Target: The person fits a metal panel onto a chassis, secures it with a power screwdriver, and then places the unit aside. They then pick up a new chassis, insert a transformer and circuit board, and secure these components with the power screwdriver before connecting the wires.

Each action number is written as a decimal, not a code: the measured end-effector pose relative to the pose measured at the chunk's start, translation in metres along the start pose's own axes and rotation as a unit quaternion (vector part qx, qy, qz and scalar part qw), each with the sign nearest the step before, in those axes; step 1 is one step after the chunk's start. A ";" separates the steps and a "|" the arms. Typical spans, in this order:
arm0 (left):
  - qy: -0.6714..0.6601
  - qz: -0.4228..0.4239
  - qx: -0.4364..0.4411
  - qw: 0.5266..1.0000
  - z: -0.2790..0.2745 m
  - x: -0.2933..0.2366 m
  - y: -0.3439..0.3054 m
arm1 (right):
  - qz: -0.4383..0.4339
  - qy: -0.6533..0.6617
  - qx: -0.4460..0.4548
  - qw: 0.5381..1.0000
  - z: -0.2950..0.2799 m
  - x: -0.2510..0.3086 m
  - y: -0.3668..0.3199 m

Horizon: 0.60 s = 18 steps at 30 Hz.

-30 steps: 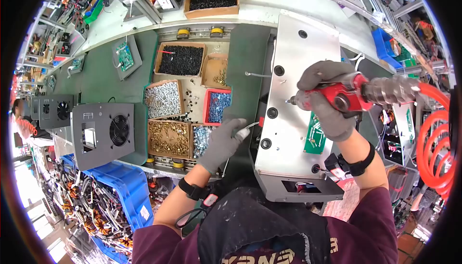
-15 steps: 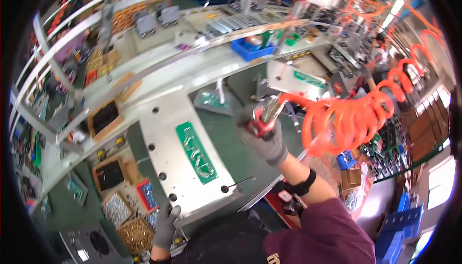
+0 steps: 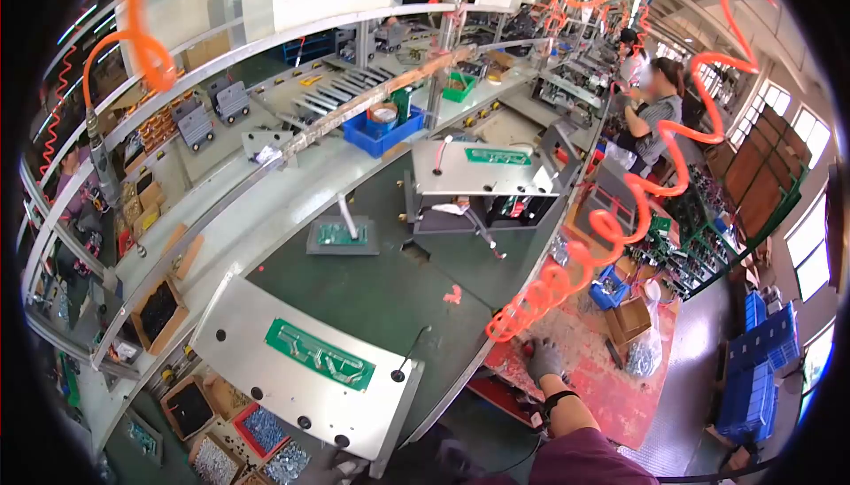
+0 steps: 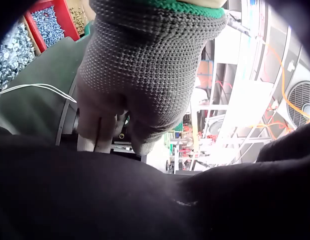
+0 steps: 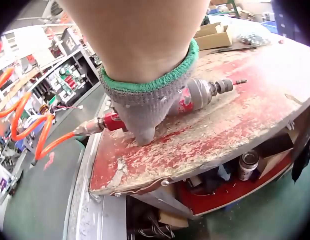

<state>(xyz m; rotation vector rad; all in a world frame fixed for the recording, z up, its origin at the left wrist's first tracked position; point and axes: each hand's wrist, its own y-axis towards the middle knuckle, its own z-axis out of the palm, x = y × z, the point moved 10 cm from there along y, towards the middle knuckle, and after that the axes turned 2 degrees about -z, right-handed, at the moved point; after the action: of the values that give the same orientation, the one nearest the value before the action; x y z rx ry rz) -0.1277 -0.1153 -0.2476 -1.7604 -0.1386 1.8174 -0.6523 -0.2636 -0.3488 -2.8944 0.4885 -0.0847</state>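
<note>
My gloved right hand (image 3: 544,363) is down on the worn red table (image 5: 230,125), gripping a red and grey air screwdriver (image 5: 195,96). The tool lies on its side there, its bit pointing away from the orange hose. In the left wrist view, my gloved left hand (image 4: 140,75) reaches down with fingers extended and a gap beside the thumb; dark cloth hides what lies below. The head view places it at the near corner of a silver metal panel (image 3: 235,308). On that panel lies a green circuit board (image 3: 319,354).
A coiled orange hose (image 3: 567,281) runs up from the tool. Screw boxes, including a red one (image 3: 262,432), stand left of the panel. Another panelled unit (image 3: 443,180) and a grey plate with a board (image 3: 341,235) sit farther along the green bench. A cardboard box (image 3: 629,319) is on the red table.
The view has swung right. My right hand has carried the screwdriver from over the panel, across the bench, and down to the red table. My left hand has stayed near the panel's near edge.
</note>
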 end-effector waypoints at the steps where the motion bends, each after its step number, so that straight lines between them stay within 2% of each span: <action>1: -0.052 -0.062 0.021 0.997 0.012 -0.011 0.010 | 0.004 0.021 -0.070 0.997 -0.020 0.008 -0.003; 2: -0.041 -0.142 0.042 0.988 0.019 -0.020 0.006 | -0.008 0.044 -0.130 0.990 -0.037 0.027 -0.005; 3: -0.038 -0.101 0.082 0.991 0.026 -0.036 0.011 | -0.010 0.115 -0.115 0.987 -0.057 0.049 -0.007; 4: -0.051 -0.077 0.086 0.992 0.023 -0.016 0.018 | -0.095 0.161 -0.142 0.972 -0.081 0.082 -0.014; 5: 0.029 -0.064 0.107 0.992 0.021 -0.007 0.024 | -0.173 0.204 -0.244 0.932 -0.120 0.114 -0.031; 6: 0.113 0.012 0.082 0.990 0.017 -0.011 0.026 | -0.190 0.286 -0.271 0.899 -0.147 0.136 -0.039; 7: 0.109 0.061 0.077 0.989 0.014 -0.019 0.025 | -0.147 0.393 -0.189 0.888 -0.156 0.152 -0.034; 9: 0.108 0.031 0.066 0.991 -0.002 -0.002 0.022 | -0.235 0.462 -0.202 0.831 -0.196 0.188 -0.043; 11: 0.037 0.014 0.023 0.999 -0.034 0.008 0.002 | -0.298 0.474 -0.177 0.810 -0.248 0.232 -0.065; 13: -0.001 0.003 -0.025 1.000 -0.082 0.017 -0.021 | -0.347 0.503 -0.102 0.785 -0.274 0.277 -0.085; 15: -0.037 -0.006 -0.064 0.997 -0.132 0.035 -0.041 | -0.392 0.453 -0.093 0.795 -0.310 0.344 -0.126; 17: -0.139 0.039 -0.100 0.984 -0.184 0.054 -0.048 | -0.536 0.250 0.031 0.806 -0.308 0.426 -0.167; 18: -0.147 0.039 -0.097 0.984 -0.205 0.060 -0.043 | -0.570 0.209 0.021 0.794 -0.314 0.463 -0.188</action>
<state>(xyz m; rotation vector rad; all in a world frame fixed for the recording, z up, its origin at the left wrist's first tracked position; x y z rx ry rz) 0.0827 -0.1180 -0.3037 -1.6330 -0.3812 2.1777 -0.1837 -0.3031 0.0079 -2.6324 -1.2377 -0.8819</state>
